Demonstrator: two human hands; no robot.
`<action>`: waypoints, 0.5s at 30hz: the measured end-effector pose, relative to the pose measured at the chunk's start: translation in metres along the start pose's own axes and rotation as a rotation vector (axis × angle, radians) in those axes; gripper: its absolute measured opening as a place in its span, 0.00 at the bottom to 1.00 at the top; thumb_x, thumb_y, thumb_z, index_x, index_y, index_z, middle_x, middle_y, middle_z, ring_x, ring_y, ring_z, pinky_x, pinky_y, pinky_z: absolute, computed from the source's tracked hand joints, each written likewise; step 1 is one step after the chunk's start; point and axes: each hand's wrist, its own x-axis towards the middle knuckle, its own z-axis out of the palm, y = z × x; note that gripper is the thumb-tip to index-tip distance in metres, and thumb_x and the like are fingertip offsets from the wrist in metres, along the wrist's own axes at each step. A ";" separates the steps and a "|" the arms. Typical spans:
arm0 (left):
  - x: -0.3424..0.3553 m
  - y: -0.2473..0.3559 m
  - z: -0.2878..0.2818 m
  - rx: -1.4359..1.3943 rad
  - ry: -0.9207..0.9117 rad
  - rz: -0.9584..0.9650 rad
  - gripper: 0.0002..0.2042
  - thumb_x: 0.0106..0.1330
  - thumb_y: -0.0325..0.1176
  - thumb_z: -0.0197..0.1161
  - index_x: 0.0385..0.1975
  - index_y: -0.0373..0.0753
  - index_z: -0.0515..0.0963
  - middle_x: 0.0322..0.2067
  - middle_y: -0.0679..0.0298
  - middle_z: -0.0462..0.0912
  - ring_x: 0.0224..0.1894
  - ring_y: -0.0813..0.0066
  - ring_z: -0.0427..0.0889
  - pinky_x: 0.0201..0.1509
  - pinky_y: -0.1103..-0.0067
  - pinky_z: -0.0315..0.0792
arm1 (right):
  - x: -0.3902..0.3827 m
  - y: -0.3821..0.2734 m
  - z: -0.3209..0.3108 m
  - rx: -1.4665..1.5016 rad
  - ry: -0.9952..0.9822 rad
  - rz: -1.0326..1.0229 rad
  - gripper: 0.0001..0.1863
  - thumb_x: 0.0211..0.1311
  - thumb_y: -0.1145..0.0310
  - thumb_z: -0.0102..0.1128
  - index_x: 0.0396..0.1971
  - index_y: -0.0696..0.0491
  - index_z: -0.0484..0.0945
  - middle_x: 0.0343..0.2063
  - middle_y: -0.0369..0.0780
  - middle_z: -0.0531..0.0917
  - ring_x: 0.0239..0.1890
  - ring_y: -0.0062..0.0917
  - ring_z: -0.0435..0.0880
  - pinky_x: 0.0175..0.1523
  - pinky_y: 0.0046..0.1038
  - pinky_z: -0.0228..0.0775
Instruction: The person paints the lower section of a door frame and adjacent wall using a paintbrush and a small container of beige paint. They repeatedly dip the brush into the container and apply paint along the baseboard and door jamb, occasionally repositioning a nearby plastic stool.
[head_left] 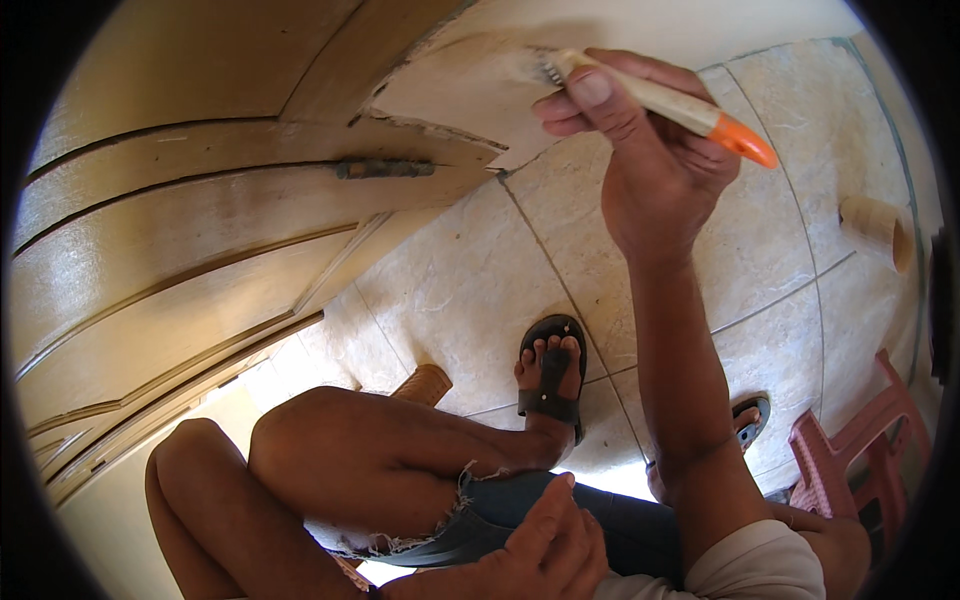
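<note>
A paintbrush (667,100) with a pale handle and orange tip is gripped in my right hand (670,180). Its bristles are up by the pale wall (450,80), against or very close to it, beside the cracked edge of a brown wooden door frame. The glossy panelled door (170,230) fills the left side, with a metal hinge (385,169) on it. My left hand (555,540) is low in the view over my denim shorts, fingers curled; whatever it may hold is hidden.
My bare legs and sandalled feet (550,380) are over the tiled floor (460,270). A cardboard tube (870,225) stands at the right, another cylinder (422,384) behind my knee. A pink plastic stool or chair (815,460) is at the lower right.
</note>
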 end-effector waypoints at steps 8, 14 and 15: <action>0.011 0.015 0.049 0.081 0.394 -0.056 0.16 0.60 0.36 0.67 0.47 0.39 0.80 0.42 0.62 0.80 0.46 0.65 0.85 0.63 0.52 0.78 | 0.024 -0.021 -0.032 -0.049 0.139 -0.010 0.10 0.71 0.76 0.63 0.46 0.66 0.81 0.34 0.50 0.88 0.31 0.33 0.91 0.35 0.31 0.88; -0.006 -0.008 -0.014 -0.069 0.110 -0.015 0.20 0.71 0.41 0.54 0.52 0.33 0.81 0.50 0.52 0.82 0.56 0.53 0.80 0.73 0.47 0.63 | 0.004 -0.018 -0.016 0.039 0.021 0.040 0.07 0.68 0.79 0.66 0.42 0.65 0.81 0.33 0.49 0.87 0.29 0.31 0.90 0.34 0.29 0.87; -0.004 -0.012 -0.013 -0.065 0.132 0.000 0.20 0.71 0.41 0.54 0.52 0.33 0.81 0.50 0.52 0.82 0.56 0.53 0.80 0.72 0.47 0.63 | 0.001 -0.017 -0.012 0.071 0.003 0.068 0.07 0.65 0.79 0.68 0.41 0.65 0.82 0.32 0.48 0.88 0.29 0.28 0.90 0.35 0.27 0.87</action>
